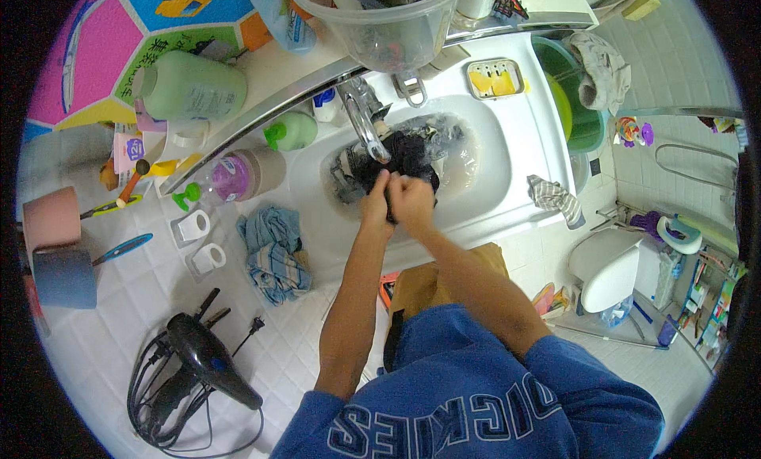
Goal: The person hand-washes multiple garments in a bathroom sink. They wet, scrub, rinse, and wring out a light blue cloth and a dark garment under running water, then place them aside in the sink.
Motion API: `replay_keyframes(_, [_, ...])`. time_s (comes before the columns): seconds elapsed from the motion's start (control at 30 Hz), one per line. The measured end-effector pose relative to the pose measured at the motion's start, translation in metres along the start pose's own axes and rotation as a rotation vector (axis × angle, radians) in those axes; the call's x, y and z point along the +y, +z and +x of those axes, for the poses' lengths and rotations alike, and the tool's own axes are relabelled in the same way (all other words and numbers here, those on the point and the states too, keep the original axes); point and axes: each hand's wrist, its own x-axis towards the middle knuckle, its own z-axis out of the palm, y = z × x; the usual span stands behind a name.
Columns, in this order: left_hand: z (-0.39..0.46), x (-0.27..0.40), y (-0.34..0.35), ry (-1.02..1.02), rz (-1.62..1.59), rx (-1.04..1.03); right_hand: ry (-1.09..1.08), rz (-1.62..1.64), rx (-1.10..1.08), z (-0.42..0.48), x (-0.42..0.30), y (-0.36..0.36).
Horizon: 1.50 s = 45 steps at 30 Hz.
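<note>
Over the white sink basin [493, 162], my left hand [375, 202] and my right hand [414, 202] are close together, both gripping a wet black cloth [407, 153]. A dark fold of it shows between my hands and hangs below them. The chrome faucet [362, 117] reaches over the cloth, its spout end just above my fingers. Cloudy water [467, 162] lies in the basin around the fabric. Part of the cloth appears grey and patterned at the left, and whether that is a separate piece I cannot tell.
A clear plastic tub [386, 37] stands on the ledge behind the faucet. A soap dish [494, 79] holds yellow soap. Left are a pump bottle [232, 176] and crumpled blue cloths [273, 251]. A striped cloth [556, 198] drapes over the right edge. A black hair dryer [211, 358] hangs left.
</note>
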Motion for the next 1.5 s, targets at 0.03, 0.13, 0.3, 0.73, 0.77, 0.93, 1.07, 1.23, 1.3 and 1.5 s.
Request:
replay_keyframes(0.03, [-0.028, 0.010, 0.028, 0.027, 0.133, 0.022, 0.087, -0.015, 0.040, 0.019, 0.015, -0.006])
replay_keyframes(0.13, [-0.064, 0.025, 0.026, 0.097, 0.411, -0.119, 0.069, -0.010, -0.141, 0.041, 0.015, -0.031])
replay_keyframes(0.3, [-0.075, 0.041, 0.012, 0.047, 0.996, -0.204, -0.043, 0.214, -0.614, 0.058, -0.005, -0.037])
replay_keyframes(0.73, [-0.097, 0.050, 0.014, 0.316, -0.391, -0.481, -0.185, 0.344, -0.554, 0.065, 0.072, -0.048])
replay_keyframes(0.77, [-0.089, 0.049, 0.011, 0.338, -0.368, -0.387, -0.196, 0.406, -0.488, 0.065, 0.072, -0.044])
replay_keyframes(0.93, [-0.011, 0.026, -0.015, 0.040, -0.295, -0.634, -0.571, 0.053, -0.247, -0.013, -0.026, -0.018])
replay_keyframes(1.07, [-0.014, 0.001, 0.028, 0.241, -0.277, -0.355, 0.008, -0.004, -0.025, 0.011, -0.027, 0.001])
replay_keyframes(1.23, [0.024, 0.010, -0.013, 0.325, -0.244, -0.221, -0.357, 0.010, -0.049, 0.003, -0.040, -0.004])
replay_keyframes(1.3, [0.024, 0.001, -0.008, 0.595, 0.461, 0.213, -0.115, -0.015, -0.096, 0.017, -0.023, -0.005])
replay_keyframes(1.5, [-0.017, 0.037, 0.047, 0.211, 0.224, 0.266, -0.157, 0.129, 0.093, 0.013, -0.020, 0.002])
